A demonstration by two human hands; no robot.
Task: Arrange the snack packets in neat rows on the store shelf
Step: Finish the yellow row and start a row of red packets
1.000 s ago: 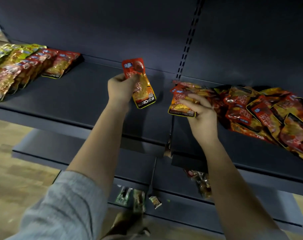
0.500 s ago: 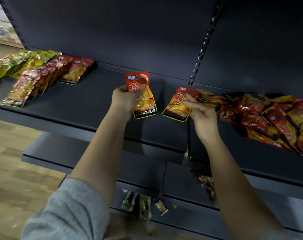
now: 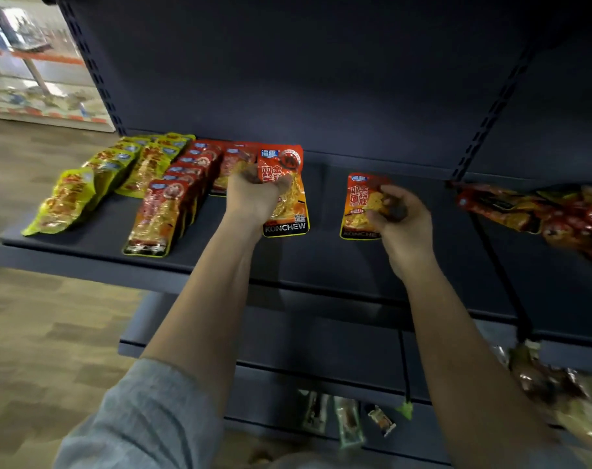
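Curled fingers [image 3: 284,182] of the left hand [image 3: 254,198], gripping a red-orange packet [image 3: 286,198] by its middle, over the dark shelf [image 3: 321,262]; pinched fingertips [image 3: 380,201] of the right hand [image 3: 402,221], holding a second packet [image 3: 357,206] by its right edge, just above that shelf's middle; farther out on the shelf's left half, overlapping rows of red packets [image 3: 172,201], the nearest row just beside the left hand; beyond them, at the shelf's left end, rows of yellow-green packets [image 3: 95,184]; at the shelf's right end, a loose heap of red packets [image 3: 538,214], blurred; below the shelf, small scattered packets [image 3: 347,419] on a lower ledge.
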